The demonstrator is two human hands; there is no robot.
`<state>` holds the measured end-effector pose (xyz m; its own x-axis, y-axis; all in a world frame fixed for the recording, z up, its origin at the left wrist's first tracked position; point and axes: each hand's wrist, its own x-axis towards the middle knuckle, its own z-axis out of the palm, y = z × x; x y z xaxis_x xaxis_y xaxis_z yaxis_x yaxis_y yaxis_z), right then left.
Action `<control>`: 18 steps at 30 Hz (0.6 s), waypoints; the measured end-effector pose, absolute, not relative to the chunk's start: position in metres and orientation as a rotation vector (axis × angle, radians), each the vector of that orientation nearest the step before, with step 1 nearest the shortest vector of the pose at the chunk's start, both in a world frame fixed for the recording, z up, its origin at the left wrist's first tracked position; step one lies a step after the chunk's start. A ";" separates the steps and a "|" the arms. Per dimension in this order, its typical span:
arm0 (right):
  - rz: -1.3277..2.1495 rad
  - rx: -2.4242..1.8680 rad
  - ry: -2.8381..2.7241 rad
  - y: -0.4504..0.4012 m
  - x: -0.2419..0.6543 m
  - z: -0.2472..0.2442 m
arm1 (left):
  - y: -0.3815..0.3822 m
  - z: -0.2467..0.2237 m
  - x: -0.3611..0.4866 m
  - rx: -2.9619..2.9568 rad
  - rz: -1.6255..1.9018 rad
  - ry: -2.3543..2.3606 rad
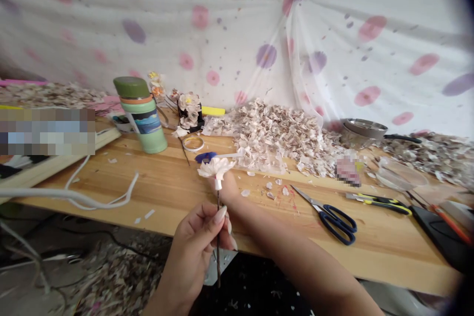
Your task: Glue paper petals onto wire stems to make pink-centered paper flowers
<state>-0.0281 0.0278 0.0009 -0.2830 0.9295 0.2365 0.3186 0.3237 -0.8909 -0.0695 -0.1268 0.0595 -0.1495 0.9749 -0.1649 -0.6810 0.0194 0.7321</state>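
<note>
My left hand (202,237) pinches a thin dark stem (218,261) between thumb and fingers. On top of the upright stem sits a white flower (216,168) with a white wrapped base. My right hand (225,188) reaches across the wooden table behind the flower, which hides most of its fingers, so its grip cannot be made out. Just beyond it lies a blue object (205,157). A roll of tape (193,143) rests behind that, near a finished-looking flower bunch (189,106) on a black holder.
A green bottle (144,123) stands at the left. Behind the hands is a large heap of petals (274,133). Scissors (333,219), a yellow cutter (381,202) and a metal bowl (365,131) are at the right. A white cable (92,200) crosses the left side.
</note>
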 end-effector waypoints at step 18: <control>0.947 -1.045 -1.733 -0.029 0.047 0.015 | -0.064 0.009 -0.093 0.358 1.717 1.081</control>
<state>0.0469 -0.0292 0.0154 -0.2622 0.9203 0.2904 0.2522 0.3558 -0.8999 -0.0931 -0.0641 0.0086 -0.4259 0.8696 -0.2497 -0.6013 -0.0659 0.7963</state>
